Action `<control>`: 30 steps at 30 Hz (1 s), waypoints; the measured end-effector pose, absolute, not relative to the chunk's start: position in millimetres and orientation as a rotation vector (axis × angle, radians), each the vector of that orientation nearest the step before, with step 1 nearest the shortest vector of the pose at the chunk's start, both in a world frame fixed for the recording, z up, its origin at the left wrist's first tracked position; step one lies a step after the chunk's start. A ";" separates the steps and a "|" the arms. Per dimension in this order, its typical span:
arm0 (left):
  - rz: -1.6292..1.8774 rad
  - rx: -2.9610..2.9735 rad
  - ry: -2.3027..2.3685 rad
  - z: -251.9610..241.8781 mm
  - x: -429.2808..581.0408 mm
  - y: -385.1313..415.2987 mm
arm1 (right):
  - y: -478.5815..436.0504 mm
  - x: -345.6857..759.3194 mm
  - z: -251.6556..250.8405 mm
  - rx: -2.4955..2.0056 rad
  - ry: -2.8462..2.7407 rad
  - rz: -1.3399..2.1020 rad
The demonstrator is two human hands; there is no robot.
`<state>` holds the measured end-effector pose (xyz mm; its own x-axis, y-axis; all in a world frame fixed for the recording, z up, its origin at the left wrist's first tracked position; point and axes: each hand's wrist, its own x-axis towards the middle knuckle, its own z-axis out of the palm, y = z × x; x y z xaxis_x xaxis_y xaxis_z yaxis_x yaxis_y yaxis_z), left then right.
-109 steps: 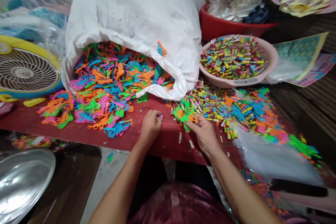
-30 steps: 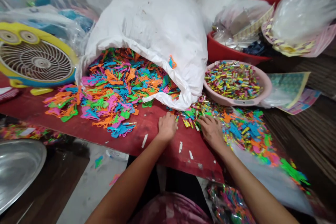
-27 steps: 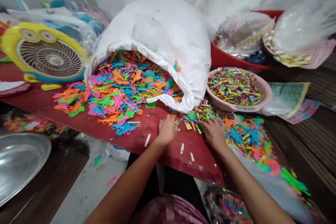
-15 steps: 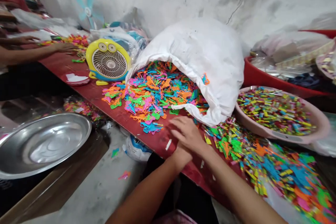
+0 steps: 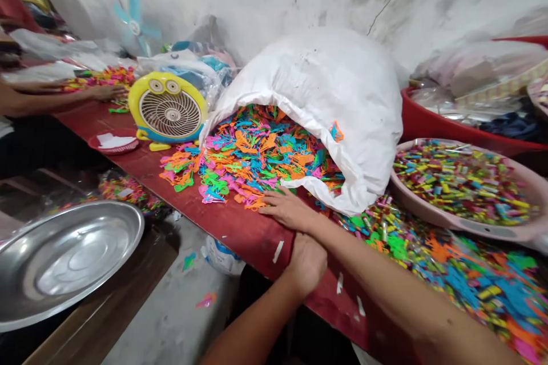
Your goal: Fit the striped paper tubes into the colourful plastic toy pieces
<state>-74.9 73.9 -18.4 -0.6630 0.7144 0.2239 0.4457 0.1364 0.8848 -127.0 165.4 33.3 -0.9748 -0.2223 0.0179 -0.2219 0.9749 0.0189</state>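
Observation:
A loose heap of small flat plastic pieces (image 5: 252, 154) in orange, blue, pink and green spills from the mouth of a big white sack (image 5: 325, 74) onto the red tabletop (image 5: 240, 234). My right hand (image 5: 287, 209) lies palm down at the heap's front edge, fingers stretched out and touching the nearest orange pieces. Just below its wrist, my left hand (image 5: 309, 263) is curled closed over the table's near side. Whatever may be inside that fist is hidden from view.
To the right stands a pink basin (image 5: 475, 228) of small coloured tubes, with more mixed pieces (image 5: 471, 279) around it. A yellow fan (image 5: 169, 108) and a red basket (image 5: 113, 148) are at left. A steel basin (image 5: 85, 279) sits lower left. Another person's hand (image 5: 105, 93) works farther along.
My right hand has reached forward-left to the heap's edge. My left hand has moved slightly right and curled closed. The blue cluster at the heap's front is gone from its spot.

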 end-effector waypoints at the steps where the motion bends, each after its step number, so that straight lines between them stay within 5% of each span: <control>1: 1.462 1.332 2.123 -16.8 -75.9 70.1 | 176.3 -117.3 35.2 0.334 -3.109 -0.036; 6: 0.923 1.985 2.172 -9.3 -85.7 42.9 | 216.8 -70.4 34.4 0.055 -3.086 0.142; 14: 1.620 1.360 1.960 -14.4 -102.5 22.6 | 214.6 12.0 18.3 -0.542 -2.502 0.781; 30: 1.989 0.784 1.540 -15.2 -112.6 23.0 | 177.9 -39.6 18.1 -1.015 -2.646 -0.042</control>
<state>-112.6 23.0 -15.2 -0.7086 0.6921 0.1377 -0.0400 -0.2342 0.9714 -39.6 177.9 18.1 -0.7027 0.6484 0.2929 0.6574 0.7492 -0.0811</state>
